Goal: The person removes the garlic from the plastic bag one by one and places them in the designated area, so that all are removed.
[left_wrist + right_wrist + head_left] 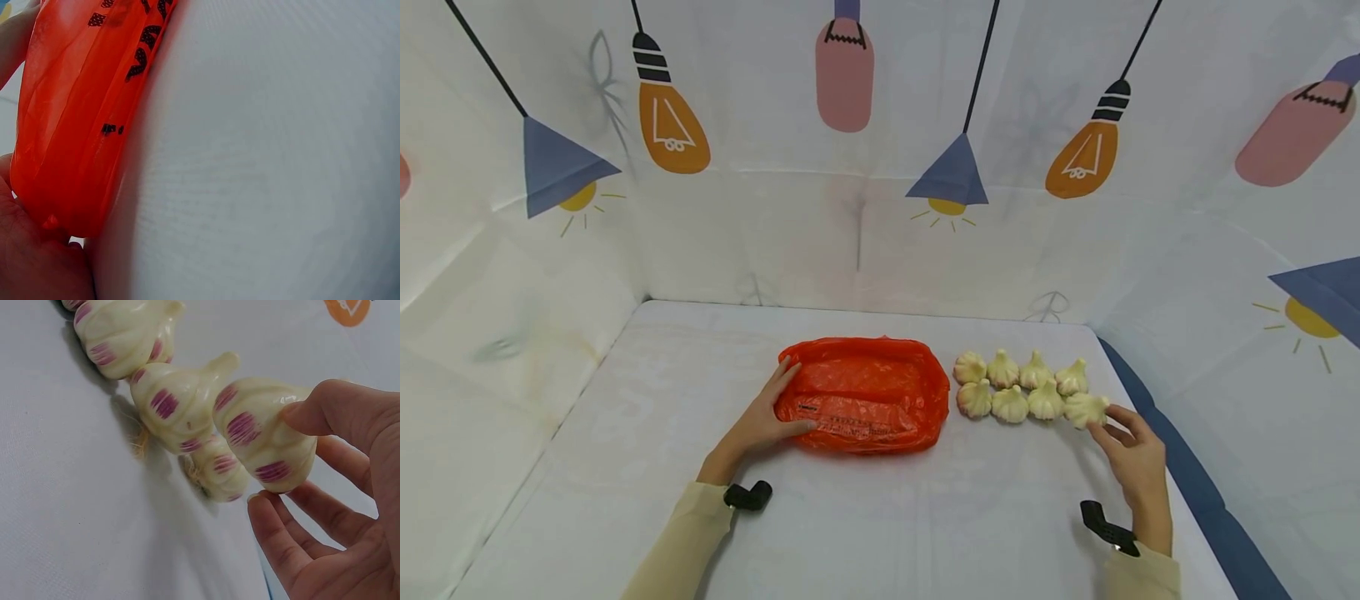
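Observation:
A red plastic bag (865,392) with black print lies spread on the white table, its rim standing up around a hollow middle. My left hand (767,417) holds its left end, thumb at the near side and fingers along the far left edge. My right hand (1135,454) pinches a garlic bulb (265,434), pale with purple streaks, between thumb and fingertips. That bulb is at the right end of two rows of garlic bulbs (1010,404), right of the bag. Whether it touches the table is hard to tell.
The white table (880,517) extends in front of the bag. Behind it hangs a pale cloth wall (790,233) printed with lamps and bulbs. Dark blue fabric (1195,475) runs along the table's right edge. Each wrist carries a black camera mount (748,497).

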A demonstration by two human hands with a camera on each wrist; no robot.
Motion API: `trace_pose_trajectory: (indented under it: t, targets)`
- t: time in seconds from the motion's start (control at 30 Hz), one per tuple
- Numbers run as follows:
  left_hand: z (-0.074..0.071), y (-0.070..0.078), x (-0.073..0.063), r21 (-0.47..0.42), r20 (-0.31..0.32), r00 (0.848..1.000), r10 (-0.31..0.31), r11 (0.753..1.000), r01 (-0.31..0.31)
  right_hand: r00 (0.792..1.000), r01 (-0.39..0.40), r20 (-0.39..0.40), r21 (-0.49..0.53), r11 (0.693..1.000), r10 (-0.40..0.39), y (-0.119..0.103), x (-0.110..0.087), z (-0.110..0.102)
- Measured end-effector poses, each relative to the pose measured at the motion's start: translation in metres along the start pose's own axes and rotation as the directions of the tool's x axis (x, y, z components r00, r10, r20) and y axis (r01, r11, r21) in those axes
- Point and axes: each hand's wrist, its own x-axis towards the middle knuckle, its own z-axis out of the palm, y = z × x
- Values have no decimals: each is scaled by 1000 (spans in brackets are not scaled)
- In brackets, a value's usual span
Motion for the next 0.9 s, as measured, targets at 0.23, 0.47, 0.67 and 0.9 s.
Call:
trace_pose_trajectory:
  t: [0.23,0.47,0.67,0.9]
  targets:
    - [0,1,0,2,2,1000,-11,1000,11,999,-47,-17,34,998,48,7,2,2]
    - [0,2,0,0,3,1000,-15,1000,15,996,-74,-39,72,995,77,9,5,4]
    - [1,1,0,-3,1,1000,-22,1000,22,995,-82,-52,59,995,85,11,5,4]
    - [1,1,0,2,-2,1000,-23,1000,23,996,-66,-48,52,996,69,16,9,2]
